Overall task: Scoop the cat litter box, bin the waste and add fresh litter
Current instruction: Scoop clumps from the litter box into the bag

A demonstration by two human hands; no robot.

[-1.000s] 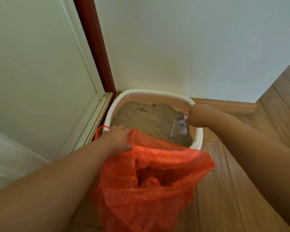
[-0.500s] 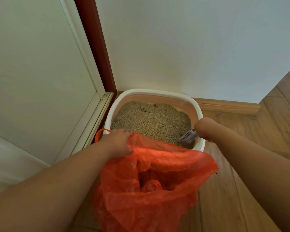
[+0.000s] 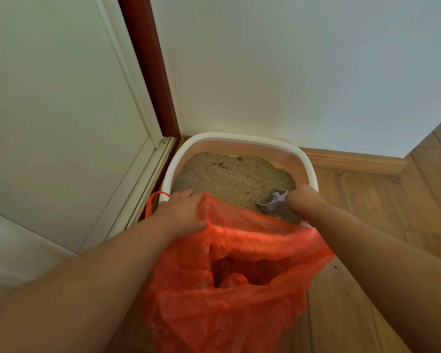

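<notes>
A white-rimmed litter box (image 3: 239, 139) with pink inner walls sits in the corner, filled with tan litter (image 3: 229, 178). My right hand (image 3: 303, 202) grips a grey slotted scoop (image 3: 273, 200), whose head dips into the litter at the box's near right corner. My left hand (image 3: 183, 212) clutches the rim of an orange plastic bag (image 3: 229, 271), holding it open against the box's near edge. The bag hides the box's front rim. Something orange and crumpled lies inside the bag.
A white wall stands behind the box, with a white door (image 3: 61, 123) and dark red frame (image 3: 150, 72) on the left. Wooden floor (image 3: 367, 212) and a wooden skirting board (image 3: 354, 161) lie to the right.
My right hand brought the scoop from above the litter's right side down and nearer, into the near right corner. My left hand and the bag stayed in place.
</notes>
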